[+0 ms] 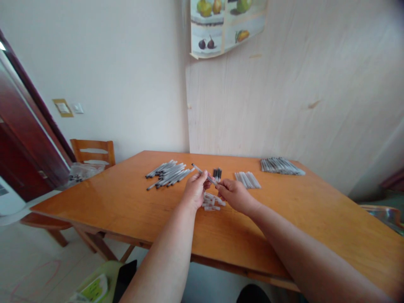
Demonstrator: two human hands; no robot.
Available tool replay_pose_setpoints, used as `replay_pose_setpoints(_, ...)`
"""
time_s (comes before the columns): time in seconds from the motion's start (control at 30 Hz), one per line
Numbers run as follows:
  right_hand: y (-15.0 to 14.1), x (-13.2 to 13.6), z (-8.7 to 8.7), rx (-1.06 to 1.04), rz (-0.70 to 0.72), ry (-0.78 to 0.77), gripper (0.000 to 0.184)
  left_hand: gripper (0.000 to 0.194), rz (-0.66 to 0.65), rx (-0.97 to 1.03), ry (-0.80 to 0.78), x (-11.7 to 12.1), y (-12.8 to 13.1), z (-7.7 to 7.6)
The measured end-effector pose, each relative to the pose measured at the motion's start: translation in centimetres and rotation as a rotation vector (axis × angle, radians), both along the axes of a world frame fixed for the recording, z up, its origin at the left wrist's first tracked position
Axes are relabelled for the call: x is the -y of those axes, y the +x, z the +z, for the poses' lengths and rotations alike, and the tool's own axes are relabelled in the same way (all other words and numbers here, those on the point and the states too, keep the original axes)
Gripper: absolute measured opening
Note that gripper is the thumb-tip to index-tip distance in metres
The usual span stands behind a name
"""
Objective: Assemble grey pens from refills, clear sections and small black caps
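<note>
The left hand [196, 188] pinches the slim pen [197, 168] around its middle, while the right hand [235, 195] pinches its near end; the step looks like two-handed work at that end, and any push or turn there calls for keeping both grips in line. The pen is above the table [132, 210], tilted, its long axis slanting from the right fingertips to a dark tip pointing away and leftward. Below lie short pale pieces [211, 208]; beyond, small dark pieces [217, 173]; left, loose pens [172, 173]; right, pale tubes [248, 180]
</note>
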State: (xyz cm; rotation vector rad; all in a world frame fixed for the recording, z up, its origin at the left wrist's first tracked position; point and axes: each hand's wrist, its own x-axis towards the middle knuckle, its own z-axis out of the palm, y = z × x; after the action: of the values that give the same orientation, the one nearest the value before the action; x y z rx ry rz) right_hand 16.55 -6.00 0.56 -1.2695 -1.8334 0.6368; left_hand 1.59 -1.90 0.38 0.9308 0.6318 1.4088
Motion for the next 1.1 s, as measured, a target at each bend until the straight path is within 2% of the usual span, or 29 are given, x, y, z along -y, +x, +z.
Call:
replay_pose_setpoints(0.33, -0.6, 0.5, 0.9, 0.173, -0.063, 0.129, 0.022, 0.034, 0.059, 0.036, -0.035, -0.5, 0.2, -0.4)
replay_pose_setpoints(0.67, -0.7, 0.4, 0.9, 0.352, -0.105, 0.219, 0.026, 0.039, 0.086, 0.039, -0.057, -0.5, 0.7, -0.4)
replay_pose_setpoints(0.77, -0.4, 0.7, 0.7, 0.422, -0.136, 0.232, 0.023, 0.041, 0.166, 0.052, -0.083, -1.0, -0.1, -0.3)
replay_pose_setpoints(0.83, 0.0, 1.0, 0.7, 0.453, -0.149, 0.234, 0.023, 0.044, 0.300, 0.071, -0.133, -1.4, -1.2, -0.1)
replay_pose_setpoints(0.87, 0.2, 1.1, 0.7, 0.455, -0.152, 0.233, 0.024, 0.044, 0.326, 0.060, -0.133, -1.6, -1.7, -0.1)
replay_pose_setpoints(0.97, 0.7, 1.3, 0.7, 0.422, -0.147, 0.235, 0.028, 0.045, 0.320, 0.027, -0.094, -1.9, -2.7, 0.0)
replay_pose_setpoints(1.1, 0.9, 0.9, 0.4, 0.430, -0.132, 0.255, 0.028, 0.044, 0.320, -0.013, -0.048, -2.1, -2.5, -0.2)
